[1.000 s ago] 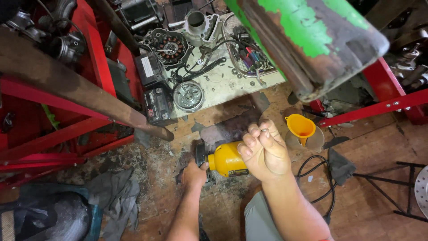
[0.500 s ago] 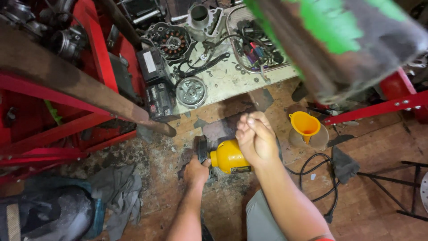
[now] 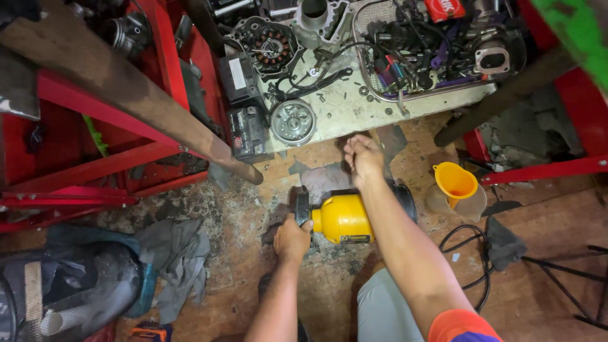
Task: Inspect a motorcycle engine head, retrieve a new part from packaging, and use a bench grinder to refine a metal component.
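Yellow plastic catches the eye first: a stubby yellow power tool with a black end (image 3: 345, 218) lies on the stained wooden floor (image 3: 544, 209). The left hand (image 3: 292, 239) is closed over the dark front end of it, fingers curled round that part and touching the yellow body just to its right. The right hand (image 3: 363, 157) is further from the person than that grip, just beyond the tool, with its fingers bunched loosely together; whether they pinch anything I cannot tell. The right forearm crosses over the black rear of the tool.

Right of the right hand, near but apart, an orange plastic funnel (image 3: 453, 182) sits in a clear jug. A black cable (image 3: 468, 259) loops on the floor nearer the person than the funnel. Beyond the right hand lies a pale board (image 3: 345, 114) strewn with engine parts, a round silver rotor (image 3: 293, 122) among them. Left of the gripping hand, well apart, lie crumpled grey rags (image 3: 180, 253).
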